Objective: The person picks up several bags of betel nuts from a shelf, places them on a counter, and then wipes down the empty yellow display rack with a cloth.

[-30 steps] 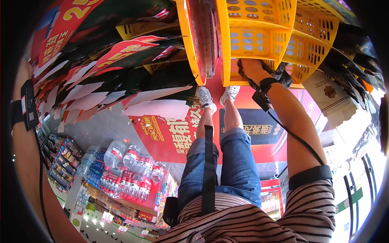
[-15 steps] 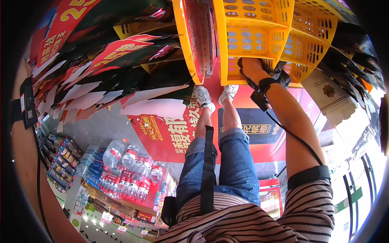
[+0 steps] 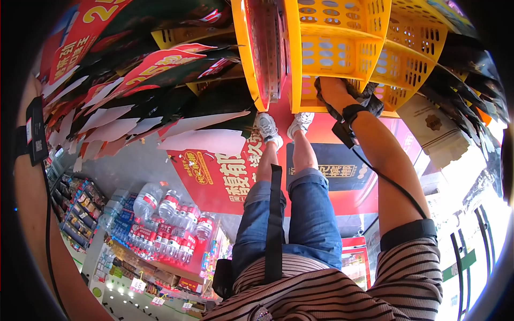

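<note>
My right hand (image 3: 334, 92) reaches into a lower compartment of the yellow perforated rack (image 3: 331, 56). Dark crumpled material (image 3: 369, 100) lies around and beside it, and the fingers are hidden. A black strap with a small device (image 3: 344, 132) is on the right wrist. At the far left edge my left forearm (image 3: 29, 187) rises with a black device (image 3: 37, 131) strapped to it. The left hand is too dark and cut off to make out, near the hanging dark packets with red and white edges (image 3: 160, 69).
Below the rack is a red printed mat (image 3: 214, 176) where my feet stand. Bottled water packs (image 3: 166, 224) sit on a counter at lower left, beside shelves of goods (image 3: 80, 208). A torn cardboard piece (image 3: 433, 125) is right of the rack.
The view has shifted slightly. My right hand stays in the same compartment, and the left forearm has barely moved.
</note>
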